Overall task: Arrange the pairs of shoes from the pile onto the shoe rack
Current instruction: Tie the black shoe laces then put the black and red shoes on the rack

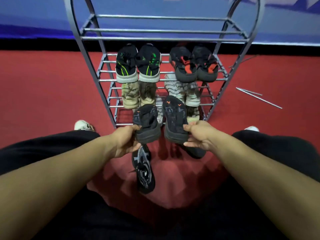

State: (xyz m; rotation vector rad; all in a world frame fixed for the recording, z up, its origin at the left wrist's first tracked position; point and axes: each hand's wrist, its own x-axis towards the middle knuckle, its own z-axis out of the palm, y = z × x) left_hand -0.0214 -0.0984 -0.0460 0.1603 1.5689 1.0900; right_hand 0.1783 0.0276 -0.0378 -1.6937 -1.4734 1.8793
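Note:
My left hand [127, 141] grips the heel of a black shoe with an orange mark [146, 122]. Its mate [174, 116] is held at the heel by my right hand [199, 135]. Both shoes hang toe-forward in front of the lowest tier of the grey metal shoe rack [103, 71]. On the rack's middle tier sit a black-and-green pair [137, 64] and a black-and-red pair [194, 64]. One tier lower rest a tan pair [138, 95] and a white-grey pair [183, 92]. A black shoe with a grey pattern [143, 170] lies on the red carpet below my hands, and another dark shoe [197, 152] shows under my right hand.
The rack's top tier [164, 30] holds nothing. Loose metal rods [258, 97] lie on the red carpet to the right of the rack. My knees in black trousers flank the scene, with white shoes [83, 126] on my feet. A blue wall stands behind.

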